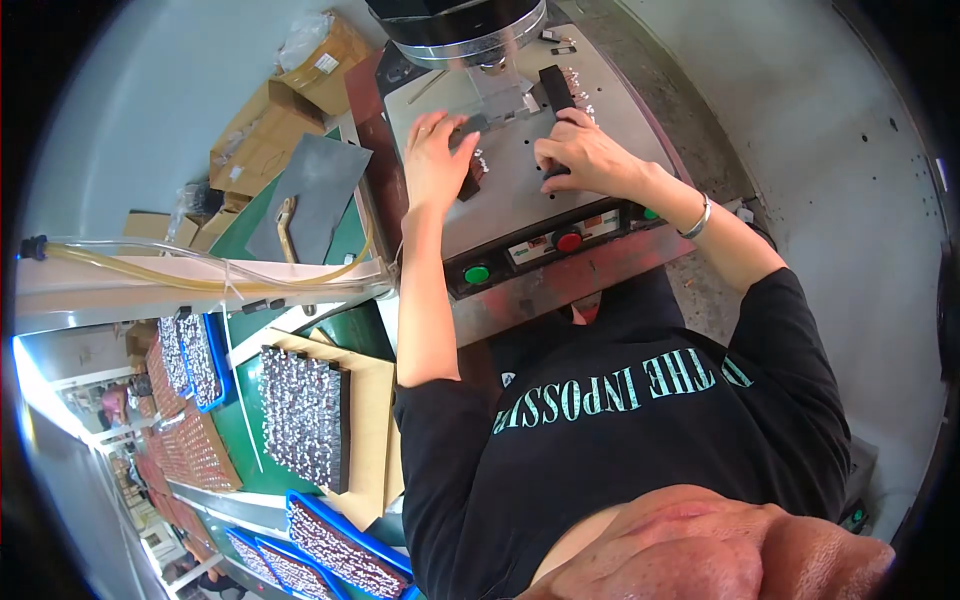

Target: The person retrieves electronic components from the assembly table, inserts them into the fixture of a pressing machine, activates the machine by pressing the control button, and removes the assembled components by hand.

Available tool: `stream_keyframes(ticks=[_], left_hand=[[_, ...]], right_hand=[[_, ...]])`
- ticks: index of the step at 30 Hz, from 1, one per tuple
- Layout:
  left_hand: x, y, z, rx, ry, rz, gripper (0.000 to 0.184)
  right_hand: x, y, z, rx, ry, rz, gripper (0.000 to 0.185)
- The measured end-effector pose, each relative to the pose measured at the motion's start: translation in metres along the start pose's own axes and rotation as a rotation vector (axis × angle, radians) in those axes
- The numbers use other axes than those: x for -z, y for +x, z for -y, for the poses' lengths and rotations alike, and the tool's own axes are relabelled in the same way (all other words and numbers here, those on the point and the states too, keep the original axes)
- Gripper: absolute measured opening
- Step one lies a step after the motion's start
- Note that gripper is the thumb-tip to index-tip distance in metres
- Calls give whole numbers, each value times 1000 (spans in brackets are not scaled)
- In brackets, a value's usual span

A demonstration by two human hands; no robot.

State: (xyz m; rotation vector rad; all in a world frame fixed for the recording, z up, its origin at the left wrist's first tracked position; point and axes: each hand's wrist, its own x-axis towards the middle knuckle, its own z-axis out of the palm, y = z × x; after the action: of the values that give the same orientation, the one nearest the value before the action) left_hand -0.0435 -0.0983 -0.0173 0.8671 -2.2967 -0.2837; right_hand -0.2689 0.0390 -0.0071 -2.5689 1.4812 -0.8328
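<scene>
My left hand (436, 165) curves over a dark brown strip (470, 186) on the grey metal plate, thumb and fingers on either side. Small white-tipped pieces (481, 160) stick out along the strip's side; the palm hides part of it. My right hand (590, 160) is closed, its fingers curled on a small dark piece (553, 174), mostly hidden. Just beyond its knuckles lies a black bar (556, 88) with a row of white-tipped pieces (580, 90) beside it. Between the hands, a clear block (505, 95) sits below the round machine head (465, 30).
A front panel carries green (476, 274) and red (569, 240) buttons. Hoses (200, 275) run along a white beam at left. Beyond are a stacked block of white-tipped strips (300, 415), blue trays (345, 550) and cardboard boxes (262, 135). Small parts (563, 48) lie at the plate's far edge.
</scene>
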Motion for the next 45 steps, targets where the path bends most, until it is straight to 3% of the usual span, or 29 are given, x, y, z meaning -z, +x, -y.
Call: stream_keyframes(ticks=[2, 5, 6, 8, 9, 12, 15, 18, 20, 22, 23, 29, 30, 32, 35, 38, 39, 41, 45], left_hand=[[-18, 17, 13, -2, 44, 68, 41], [-33, 39, 17, 21, 92, 194, 50], [-37, 44, 20, 40, 93, 255, 50], [-46, 56, 25, 69, 97, 377, 50], [-60, 60, 40, 50, -100, 367, 50], [-60, 60, 40, 114, -137, 314, 44], [-48, 42, 30, 106, -246, 16, 36], [-3, 13, 6, 405, -501, -32, 29], [18, -13, -18, 361, -484, -112, 22], [44, -44, -50, 245, -458, -178, 19], [51, -63, -59, 270, -476, -154, 18], [42, -179, -81, 636, -741, 14, 18], [35, -191, -78, 675, -736, 45, 18], [23, -199, -71, 571, -572, 5, 16], [20, -190, -62, 474, -424, 9, 13], [40, -163, -73, 528, -362, 51, 13], [35, -156, -62, 297, -222, -69, 11], [41, -125, -62, 125, -26, -126, 12], [27, -84, -36, 33, -22, -48, 16]], right_hand=[[5, 1, 4, 60, -8, -68, 26], [33, 2, 10, -508, 332, -169, 22], [30, -2, -10, -531, 361, -267, 23], [43, -4, -34, -701, 575, -231, 26], [50, -10, -48, -722, 694, -118, 28], [39, -11, -67, -611, 712, -213, 27], [29, 8, -80, -609, 633, -173, 29], [3, 39, -81, -587, 469, -170, 33], [-18, 61, -81, -586, 382, -155, 34], [-27, 72, -70, -605, 90, -146, 35], [-30, 75, -67, -612, -58, -141, 36], [-58, 70, -81, -433, -183, -275, 30], [-52, 71, -79, -446, -170, -200, 30], [-30, 74, -68, -473, -140, -42, 29], [-16, 63, -66, -472, 91, -275, 26], [22, 23, -45, -212, 207, -46, 28], [30, 11, -38, -114, 236, 78, 30], [33, -8, -26, -21, 110, 154, 32], [32, -21, -19, 10, 53, 205, 34]])
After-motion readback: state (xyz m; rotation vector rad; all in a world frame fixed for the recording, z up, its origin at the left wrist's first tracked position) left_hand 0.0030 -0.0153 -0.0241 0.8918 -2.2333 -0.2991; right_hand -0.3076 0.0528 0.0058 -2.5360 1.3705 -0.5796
